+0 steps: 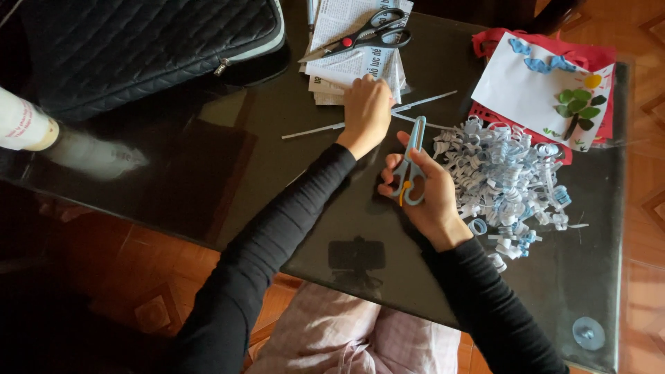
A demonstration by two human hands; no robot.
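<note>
My right hand [426,197] grips a pair of small blue scissors [410,166], blades pointing away from me over the dark glass table [208,159]. My left hand [366,111] rests palm down on the edge of a folded newspaper stack [353,66], fingers closed around a thin rolled paper stick [312,129] that lies across the table. A heap of curled blue and white paper strips [506,176] lies just right of my right hand.
Black-handled scissors [367,36] lie on the newspaper. A white card with paper tree, sun and clouds [540,86] rests on red paper at the far right. A black quilted bag [138,48] fills the far left, with a white bottle [24,125] at the left edge.
</note>
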